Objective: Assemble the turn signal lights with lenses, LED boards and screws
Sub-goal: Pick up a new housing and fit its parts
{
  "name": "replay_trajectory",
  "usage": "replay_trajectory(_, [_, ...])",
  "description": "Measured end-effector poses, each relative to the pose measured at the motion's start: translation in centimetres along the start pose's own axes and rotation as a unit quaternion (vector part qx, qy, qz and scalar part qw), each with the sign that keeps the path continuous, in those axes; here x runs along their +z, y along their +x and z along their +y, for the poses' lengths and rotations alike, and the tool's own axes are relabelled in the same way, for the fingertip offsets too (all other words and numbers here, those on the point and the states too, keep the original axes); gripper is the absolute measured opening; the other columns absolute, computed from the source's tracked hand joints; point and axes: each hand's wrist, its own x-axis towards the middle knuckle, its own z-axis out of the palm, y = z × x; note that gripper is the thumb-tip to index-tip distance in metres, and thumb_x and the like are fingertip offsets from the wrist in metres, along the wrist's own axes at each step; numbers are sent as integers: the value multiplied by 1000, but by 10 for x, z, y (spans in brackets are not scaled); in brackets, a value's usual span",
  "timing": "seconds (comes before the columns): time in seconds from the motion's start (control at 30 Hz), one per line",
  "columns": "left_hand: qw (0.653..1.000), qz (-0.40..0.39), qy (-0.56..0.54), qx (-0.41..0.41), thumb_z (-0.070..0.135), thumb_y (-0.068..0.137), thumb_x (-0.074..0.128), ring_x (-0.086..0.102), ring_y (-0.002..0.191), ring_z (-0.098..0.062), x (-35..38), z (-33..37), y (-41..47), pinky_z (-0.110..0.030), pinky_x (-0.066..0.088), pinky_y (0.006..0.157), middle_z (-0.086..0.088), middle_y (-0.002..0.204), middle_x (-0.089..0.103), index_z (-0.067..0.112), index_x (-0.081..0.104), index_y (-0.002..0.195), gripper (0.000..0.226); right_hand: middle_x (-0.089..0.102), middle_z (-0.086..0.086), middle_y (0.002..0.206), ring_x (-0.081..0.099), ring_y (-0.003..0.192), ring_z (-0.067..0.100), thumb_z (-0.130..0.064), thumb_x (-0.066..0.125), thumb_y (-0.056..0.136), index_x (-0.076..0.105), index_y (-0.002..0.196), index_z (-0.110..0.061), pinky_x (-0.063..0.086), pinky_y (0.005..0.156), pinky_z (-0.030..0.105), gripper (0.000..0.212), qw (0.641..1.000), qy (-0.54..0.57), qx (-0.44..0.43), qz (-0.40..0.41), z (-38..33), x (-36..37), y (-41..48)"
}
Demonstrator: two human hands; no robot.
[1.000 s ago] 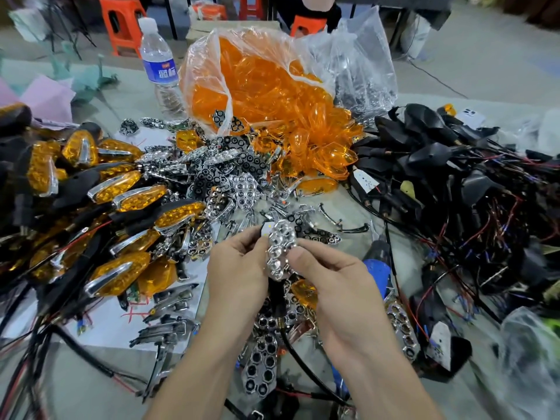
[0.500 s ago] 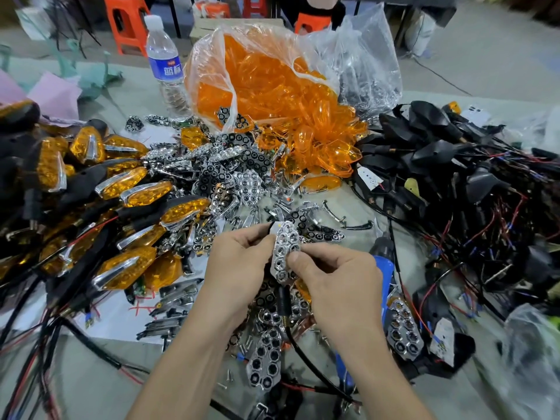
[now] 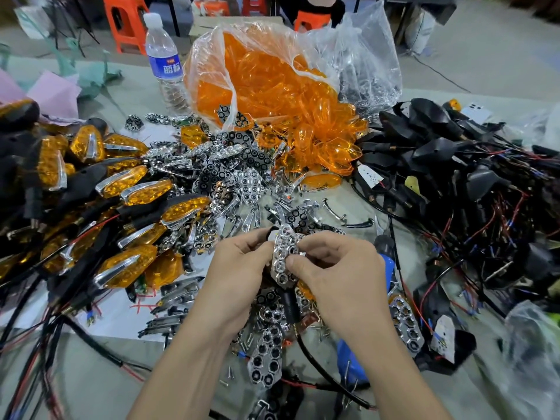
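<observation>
A chrome honeycomb reflector [image 3: 283,256] sits on a black turn signal housing whose stalk [image 3: 290,304] and cable hang below. My left hand [image 3: 239,274] grips the housing from the left. My right hand [image 3: 336,268] pinches the reflector's right edge with thumb and fingers. An open plastic bag of orange lenses [image 3: 272,86] stands at the back centre. Several loose chrome reflectors [image 3: 248,186] lie between the bag and my hands. Small screws [image 3: 245,339] are scattered under my wrists.
Finished amber lights [image 3: 145,192] are heaped on the left, black housings with red and black wires [image 3: 472,183] on the right. A blue electric screwdriver [image 3: 388,265] lies beside my right hand. A water bottle [image 3: 165,59] stands at the back left.
Both hands stay on the same housing and reflector. My right thumb and fingers have shifted slightly on the reflector's edge; the view has tilted a little.
</observation>
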Motion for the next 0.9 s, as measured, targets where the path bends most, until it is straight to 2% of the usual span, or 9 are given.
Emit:
replay_trajectory(0.07, [1000, -4, -28, -3, 10, 101, 64, 73, 79, -19, 1, 2, -2, -26, 56, 62, -12, 99, 80, 20, 82, 106, 22, 71, -27, 71, 66, 76, -7, -30, 92, 71, 74, 84, -47, 44, 66, 3, 28, 1000, 6, -17, -3, -3, -1, -1])
replay_trajectory(0.17, [999, -12, -41, 5, 12, 102, 64, 77, 89, -18, 2, 5, -2, -25, 61, 69, -9, 101, 81, 22, 81, 110, 22, 72, -22, 72, 67, 75, -1, -27, 92, 70, 74, 86, -46, 47, 67, 7, 31, 999, 26, -31, 5, -3, -1, -3])
replay_trajectory(0.27, [999, -19, -25, 9, 12, 102, 64, 74, 81, -17, 3, 7, -3, -24, 59, 63, -10, 99, 80, 23, 81, 110, 22, 72, -21, 72, 67, 73, -1, -23, 92, 70, 74, 85, -46, 47, 66, 7, 33, 999, 31, -21, 9, -2, -2, -4])
replay_trajectory(0.4, [998, -46, -39, -23, 15, 99, 66, 69, 77, -15, 2, 8, -5, -25, 55, 59, -9, 100, 80, 25, 82, 107, 21, 71, -20, 68, 66, 69, -3, -23, 92, 68, 75, 71, -31, 45, 62, 6, 19, 1000, 11, -9, -2, -3, -6, -3])
replay_trajectory(0.57, [992, -42, -103, -60, 9, 99, 59, 62, 95, -32, 2, 1, -7, -46, 45, 85, -23, 111, 76, 18, 82, 108, 26, 70, -17, 66, 65, 66, 2, -30, 90, 72, 72, 70, -27, 49, 61, 14, 19, 1000, -18, -4, -2, -9, -2, -4])
replay_trajectory(0.7, [990, -43, -124, -59, 8, 99, 58, 63, 95, -33, 2, -1, -8, -38, 48, 72, -23, 112, 76, 16, 81, 109, 26, 69, -25, 72, 64, 73, -4, -29, 87, 76, 70, 71, -29, 46, 63, 10, 17, 1000, -23, -4, 13, -7, 2, -6])
replay_trajectory(0.8, [992, -32, -110, -50, 7, 98, 61, 66, 89, -31, 2, 0, -7, -35, 54, 70, -20, 105, 78, 19, 83, 103, 25, 67, -34, 80, 63, 80, -9, -32, 85, 79, 71, 77, -36, 44, 65, 7, 15, 1000, -23, 5, 12, -3, 7, -9])
replay_trajectory(0.83, [992, -33, -109, -50, 7, 98, 60, 67, 88, -30, 1, 0, -7, -34, 55, 69, -20, 106, 78, 19, 83, 104, 26, 68, -35, 81, 64, 81, -8, -33, 83, 81, 71, 79, -38, 45, 66, 9, 14, 1000, -21, 6, 10, -1, 8, -9])
replay_trajectory(0.9, [989, -49, -126, -55, 10, 102, 54, 69, 91, -30, 0, 0, -7, -36, 58, 67, -21, 114, 76, 19, 81, 111, 30, 69, -35, 84, 66, 81, -5, -34, 80, 85, 70, 83, -40, 54, 78, 24, 11, 1000, -18, 10, 7, 0, 9, -8])
